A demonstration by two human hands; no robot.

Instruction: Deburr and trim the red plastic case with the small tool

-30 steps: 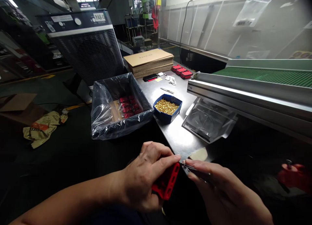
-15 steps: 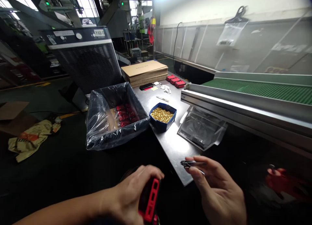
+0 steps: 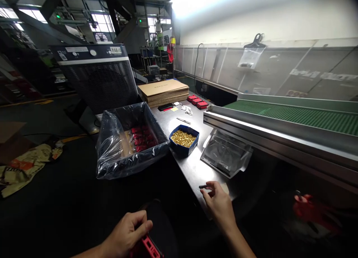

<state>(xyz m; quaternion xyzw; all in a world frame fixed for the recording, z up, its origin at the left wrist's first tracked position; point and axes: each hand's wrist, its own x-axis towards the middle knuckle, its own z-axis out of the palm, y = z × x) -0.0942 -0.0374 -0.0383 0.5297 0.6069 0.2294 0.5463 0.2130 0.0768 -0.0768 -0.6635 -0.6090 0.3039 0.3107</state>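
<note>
My left hand (image 3: 127,230) is closed around a red plastic housing (image 3: 151,247) with rectangular openings and a dark side, low in the view. Part of the housing is hidden by my fingers and the frame's lower edge. Over the near end of the metal table (image 3: 192,179), my right hand (image 3: 219,205) pinches a small metal nail clipper (image 3: 203,186). Only its dark end shows past my fingertips. Farther along the table stands a blue bin (image 3: 186,150) full of small brass-coloured pieces (image 3: 183,138).
Left of the table, a lined crate (image 3: 125,170) contains several red parts (image 3: 142,138). A transparent tray (image 3: 226,153) lies beside the green conveyor (image 3: 279,116). Cardboard sheets (image 3: 165,90), red housings (image 3: 197,101) and tweezers (image 3: 184,120) are at the back.
My right hand has moved left and turned, with the clipper now resting just over the table. My left hand has moved left and down with the red housing. The camera view has tilted up.
</note>
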